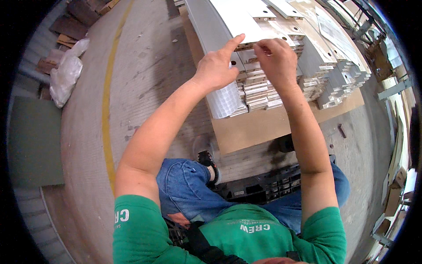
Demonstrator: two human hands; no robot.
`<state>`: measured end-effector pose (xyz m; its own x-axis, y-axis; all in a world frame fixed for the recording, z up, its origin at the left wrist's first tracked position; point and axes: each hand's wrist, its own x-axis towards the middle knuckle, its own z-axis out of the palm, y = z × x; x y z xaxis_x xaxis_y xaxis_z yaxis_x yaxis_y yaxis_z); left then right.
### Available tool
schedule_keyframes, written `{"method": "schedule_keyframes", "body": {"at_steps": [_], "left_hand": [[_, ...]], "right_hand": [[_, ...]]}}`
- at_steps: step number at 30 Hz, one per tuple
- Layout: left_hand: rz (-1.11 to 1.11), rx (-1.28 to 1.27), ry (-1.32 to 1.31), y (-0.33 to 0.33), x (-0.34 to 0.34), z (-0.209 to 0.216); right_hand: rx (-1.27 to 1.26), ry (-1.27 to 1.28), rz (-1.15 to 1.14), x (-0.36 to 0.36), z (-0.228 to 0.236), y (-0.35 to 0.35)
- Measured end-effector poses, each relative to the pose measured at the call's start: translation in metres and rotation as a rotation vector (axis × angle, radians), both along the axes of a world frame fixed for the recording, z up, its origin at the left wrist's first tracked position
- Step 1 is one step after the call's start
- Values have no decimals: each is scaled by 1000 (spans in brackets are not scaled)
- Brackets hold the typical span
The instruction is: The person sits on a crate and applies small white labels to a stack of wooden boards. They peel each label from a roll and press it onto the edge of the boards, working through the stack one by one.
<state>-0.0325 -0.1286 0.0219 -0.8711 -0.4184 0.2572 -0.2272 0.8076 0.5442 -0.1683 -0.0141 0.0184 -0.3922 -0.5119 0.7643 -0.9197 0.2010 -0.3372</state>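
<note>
My left hand [216,70] is over the near end of the top white panel [241,22], its index finger stretched onto the panel's end edge. Its other fingers curl around a white sheet [223,100] patterned with round dots, which hangs curved down in front of the stack's left corner. Close beside it, my right hand [278,61] is bent at the wrist with thumb and fingers pinched together near the same panel end. Whatever lies between those fingertips is too small to make out. Dark round holes show in the panel ends nearby.
Stacked white panels [316,57] lie on a brown board [246,132]. A black plastic pallet [259,187] lies by my legs. Left are a yellow floor line [107,92], a plastic bag [66,75] and a green-grey board [35,141]. A metal rack [393,90] holding cardboard runs along the right.
</note>
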Motion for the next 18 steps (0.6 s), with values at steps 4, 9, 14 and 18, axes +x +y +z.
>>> {"method": "schedule_keyframes", "body": {"at_steps": [4,9,14,18], "left_hand": [[45,38,-104,3,3,8],[102,226,-21,1,5,-12],[78,332,-66,7,5,-7],[60,315,-59,2,5,-14]], "right_hand": [[92,-33,-75,-18,10,10],[60,-245,138,-13,6,15],[85,-322,150,-1,1,7],[-22,-279,77,4,-5,0]]}}
